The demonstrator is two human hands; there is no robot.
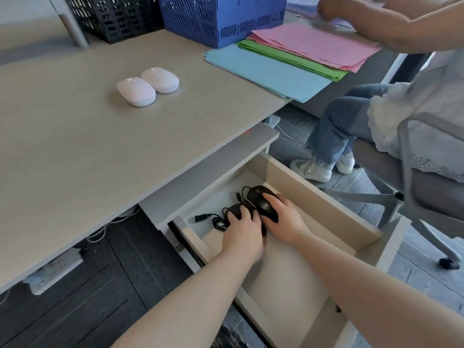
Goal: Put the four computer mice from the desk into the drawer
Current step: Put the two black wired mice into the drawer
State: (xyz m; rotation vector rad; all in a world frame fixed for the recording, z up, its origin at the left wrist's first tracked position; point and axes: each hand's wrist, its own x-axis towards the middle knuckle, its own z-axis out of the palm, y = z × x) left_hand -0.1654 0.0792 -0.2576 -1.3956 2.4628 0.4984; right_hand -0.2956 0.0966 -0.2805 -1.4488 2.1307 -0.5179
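Two white wireless mice lie side by side on the desk (75, 136): the nearer white mouse (136, 91) and the farther white mouse (160, 80). The drawer (324, 199) under the desk stands pulled out. Inside it, my left hand (242, 232) covers a black wired mouse (232, 212), whose cable and USB plug (200, 218) trail to the left. My right hand (283, 217) rests on a second black wired mouse (262, 199) at the drawer's back. Both hands wrap their mice, which sit on the drawer floor.
A blue crate (221, 18) and a black crate (113, 16) stand at the desk's back. Stacked blue, green and pink paper sheets (288, 56) lie at the right end. Another person sits in a wheeled chair (411, 172) to the right. A power strip (52, 271) hangs under the desk.
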